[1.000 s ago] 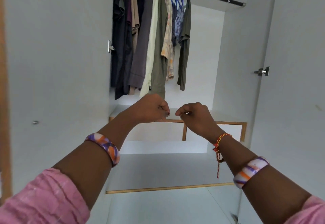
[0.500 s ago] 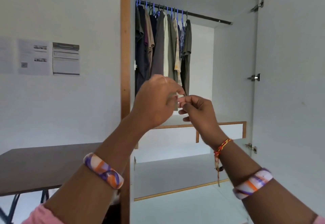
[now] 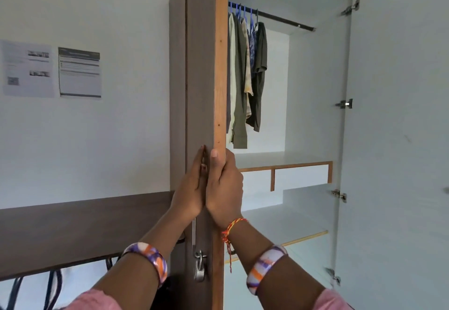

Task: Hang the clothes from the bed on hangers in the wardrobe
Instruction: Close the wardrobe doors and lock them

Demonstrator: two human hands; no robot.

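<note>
- Hands meet on the brown wooden wardrobe door [image 3: 201,66], which stands edge-on in the middle of the view.
- The left hand [image 3: 189,188] lies flat on the dark outer face of the door, fingers straight and pressed together, pointing to 12 o'clock.
- The right hand [image 3: 224,185] wraps round the light wooden edge of the door. Its thumb lies up the edge and its fingers curl behind it, so this grip is closed on the door.
- The two hands touch each other at the heels of the palms.
- Each forearm wears a purple, orange and white bangle [image 3: 150,260]. A red and yellow thread [image 3: 232,227] is tied round the right wrist.
- A silver padlock [image 3: 199,267] hangs on the door at 6 o'clock from the hands.
- The hanging clothes [image 3: 245,74] are inside the white wardrobe [image 3: 315,91], at 1 o'clock from the hands. They hang on blue plastic hangers [image 3: 243,13] from a dark metal rail [image 3: 284,20]. Cream, olive green, patterned and dark green pieces show.
- The right-hand wardrobe door [image 3: 398,139] stands open at 3 o'clock.
- A dark brown counter [image 3: 73,232] sits at 9 o'clock, against the pale wall.
- Two paper notices [image 3: 53,71] are stuck on that wall at 10 o'clock.
</note>
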